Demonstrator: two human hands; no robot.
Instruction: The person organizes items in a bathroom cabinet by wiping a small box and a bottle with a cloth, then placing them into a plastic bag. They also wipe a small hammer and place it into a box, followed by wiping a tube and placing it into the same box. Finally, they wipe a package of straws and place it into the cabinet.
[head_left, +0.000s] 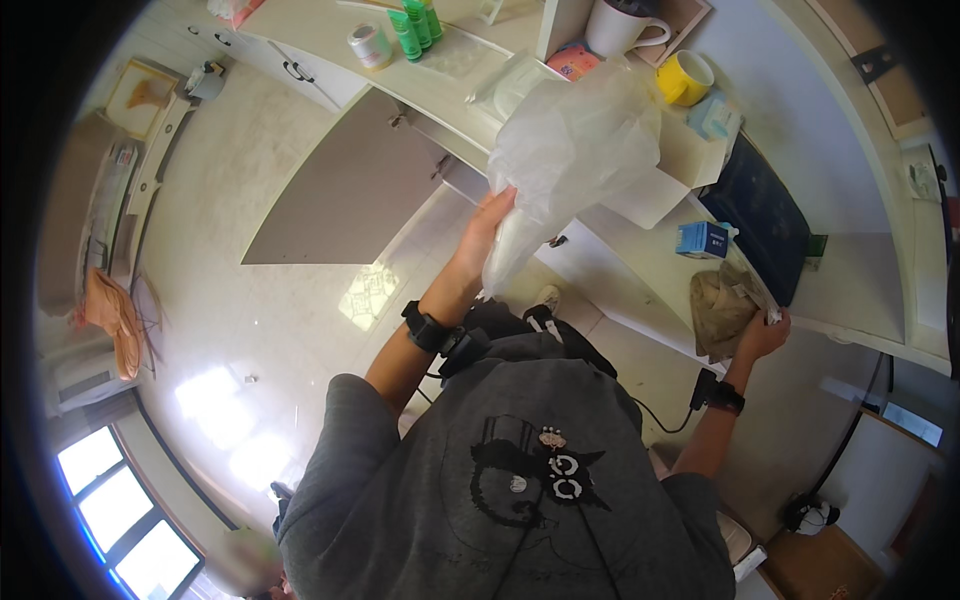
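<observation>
My left hand (484, 225) grips a crumpled, translucent white plastic bag (577, 135) by its gathered lower end, raised in front of the cabinet counter. The bag hides part of the counter behind it. Over at the right, my right hand (763, 335) has its fingers curled at the edge of a folded brown cloth item (716, 307), with a thin whitish strip by the fingertips. A blue box (702, 240) bearing writing stands just beyond the cloth. Behind these, a dark navy flat case (757, 217) leans on the counter.
A yellow mug (684, 78), a white mug (619, 30), an open white carton (686, 161) and a pale blue packet (712, 116) crowd the counter. Green tubes (415, 31) and a white roll (369, 46) stand farther left. A cabinet door (352, 187) hangs open over the floor.
</observation>
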